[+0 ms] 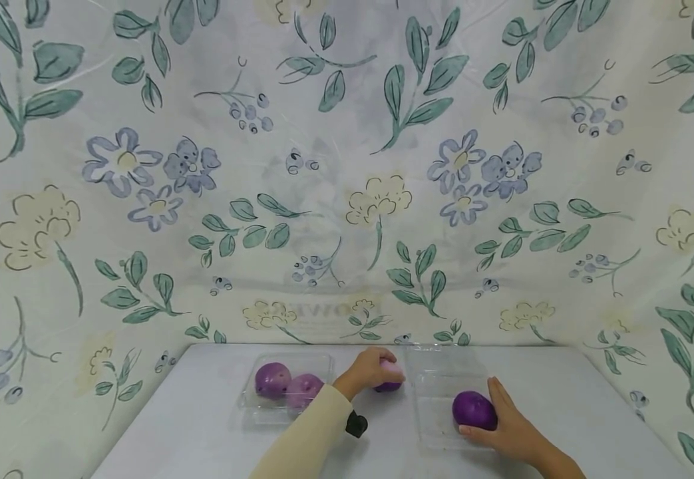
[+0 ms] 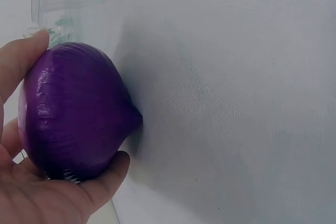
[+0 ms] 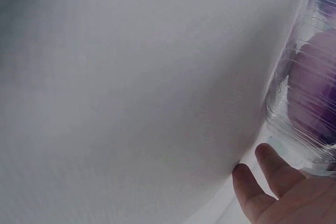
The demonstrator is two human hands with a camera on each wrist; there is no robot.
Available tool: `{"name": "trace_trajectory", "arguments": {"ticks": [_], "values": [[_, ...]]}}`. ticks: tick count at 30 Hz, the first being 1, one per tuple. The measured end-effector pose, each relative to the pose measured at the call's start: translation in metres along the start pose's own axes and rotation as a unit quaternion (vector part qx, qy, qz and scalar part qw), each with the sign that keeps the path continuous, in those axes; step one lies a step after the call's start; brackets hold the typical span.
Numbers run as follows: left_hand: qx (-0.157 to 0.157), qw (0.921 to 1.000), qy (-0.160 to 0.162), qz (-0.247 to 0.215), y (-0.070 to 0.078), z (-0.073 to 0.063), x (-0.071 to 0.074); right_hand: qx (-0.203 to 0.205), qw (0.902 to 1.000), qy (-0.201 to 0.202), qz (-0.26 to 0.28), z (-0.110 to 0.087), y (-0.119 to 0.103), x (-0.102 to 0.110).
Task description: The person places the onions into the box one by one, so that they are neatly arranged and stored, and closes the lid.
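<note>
In the left wrist view, a glossy purple onion (image 2: 79, 111) with a pointed end is gripped by my left hand (image 2: 58, 192), thumb and fingers round its sides. The head view has this left hand (image 1: 366, 371) between two clear plastic boxes. A darker purple onion (image 1: 474, 410) sits in the right-hand clear box (image 1: 433, 436). Beside it is my right hand (image 1: 511, 426), its thumb in front of the onion and its fingers behind. From the right wrist, two extended fingers (image 3: 254, 195) appear outside the ribbed box wall (image 3: 281, 85), with a purple onion (image 3: 315, 87) visible through it.
At the left stands another clear box (image 1: 255, 414) with two purple onions (image 1: 272, 380) inside, partly hidden by my left sleeve (image 1: 307, 436). A small black device (image 1: 356, 424) shows under the left wrist. Behind the white table (image 1: 161, 412) hangs a floral curtain (image 1: 323, 199).
</note>
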State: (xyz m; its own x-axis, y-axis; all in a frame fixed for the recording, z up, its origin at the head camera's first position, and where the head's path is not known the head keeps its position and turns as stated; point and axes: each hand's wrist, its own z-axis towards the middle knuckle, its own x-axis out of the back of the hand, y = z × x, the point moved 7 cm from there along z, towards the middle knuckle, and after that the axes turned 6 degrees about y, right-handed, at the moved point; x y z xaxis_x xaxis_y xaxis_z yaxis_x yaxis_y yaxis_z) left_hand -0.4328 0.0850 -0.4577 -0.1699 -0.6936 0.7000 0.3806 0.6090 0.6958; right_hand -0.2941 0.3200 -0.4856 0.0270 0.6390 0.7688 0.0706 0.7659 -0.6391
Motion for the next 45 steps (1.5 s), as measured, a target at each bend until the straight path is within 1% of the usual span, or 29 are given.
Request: {"name": "trace_trajectory", "arguments": {"ticks": [4,7,12,16,18,22,28,32,35,43,45], "values": [[-0.006,0.9996,0.011,0.025,0.002,0.002,0.005,0.0,1.0,-0.001,0.006,0.001,0.001,0.0],[-0.007,0.9994,0.019,0.03,0.004,0.003,0.009,-0.001,1.0,0.0,0.005,0.002,0.003,-0.001],[-0.015,0.9996,0.019,0.016,0.009,0.005,0.011,0.001,1.0,0.004,0.0,0.001,0.004,0.0],[-0.031,0.9991,0.028,0.008,0.014,0.006,0.014,0.009,0.9999,0.008,0.0,0.001,0.003,0.0],[-0.041,0.9985,0.035,0.005,0.019,0.007,0.017,0.012,0.9999,0.009,-0.001,0.001,0.003,-0.001],[-0.046,0.9981,0.041,-0.003,0.03,0.008,0.021,0.013,0.9999,0.008,-0.003,0.002,0.004,-0.001],[-0.059,0.9975,0.034,-0.019,0.054,0.01,0.024,0.014,0.9999,0.008,0.0,0.002,0.004,0.002],[-0.056,0.9978,0.026,-0.023,0.062,0.009,0.021,0.006,1.0,0.005,0.003,0.002,0.003,0.001],[-0.064,0.9975,0.022,-0.021,0.067,0.009,0.018,-0.008,1.0,0.003,0.0,0.002,0.004,0.0],[-0.086,0.9959,0.009,-0.026,0.088,0.005,0.011,0.008,0.9999,0.008,0.002,0.0,0.001,0.001],[-0.099,0.9948,0.004,-0.025,0.096,0.003,0.009,0.015,0.9999,0.008,0.004,-0.001,0.0,0.001]]}}
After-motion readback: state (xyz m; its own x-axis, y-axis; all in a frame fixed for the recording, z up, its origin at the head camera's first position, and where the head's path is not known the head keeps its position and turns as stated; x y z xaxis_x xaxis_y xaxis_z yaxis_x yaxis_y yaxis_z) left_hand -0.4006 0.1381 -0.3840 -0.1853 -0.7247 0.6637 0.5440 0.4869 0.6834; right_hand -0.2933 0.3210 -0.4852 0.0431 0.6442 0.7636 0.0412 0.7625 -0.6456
